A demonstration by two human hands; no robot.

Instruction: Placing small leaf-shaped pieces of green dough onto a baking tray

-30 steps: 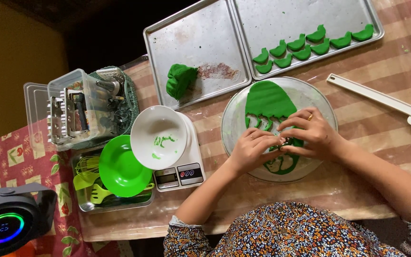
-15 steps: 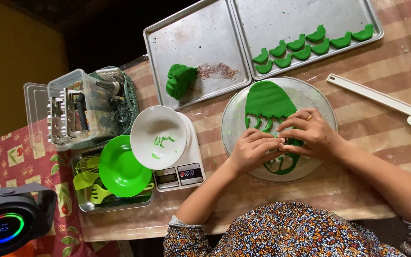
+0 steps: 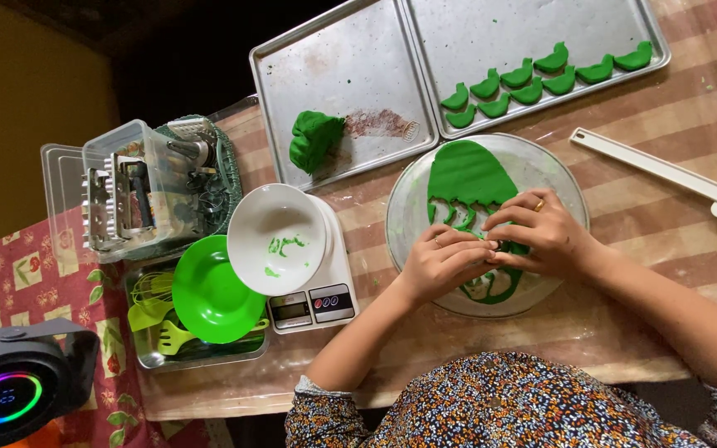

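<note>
Both hands, left hand point(image 3: 441, 264) and right hand point(image 3: 541, 232), pinch closed on a small cutter point(image 3: 499, 246) pressed into the green dough point(image 3: 468, 178) on the plate point(image 3: 408, 207); finished shapes point(image 3: 541, 79) wait at twelve o'clock.

Small grey rectangular display point(image 3: 293, 309) on white kitchen scale front, round rainbow-ringed screen point(image 3: 4, 398) on black device bottom left

Both hands meet over flattened green dough point(image 3: 468, 178) on a round glass plate point(image 3: 570, 187); left hand point(image 3: 446, 264) and right hand point(image 3: 541, 232) pinch something small, possibly a cutter. Cut green shapes point(image 3: 541, 79) line the baking tray point(image 3: 499, 33) behind.
</note>
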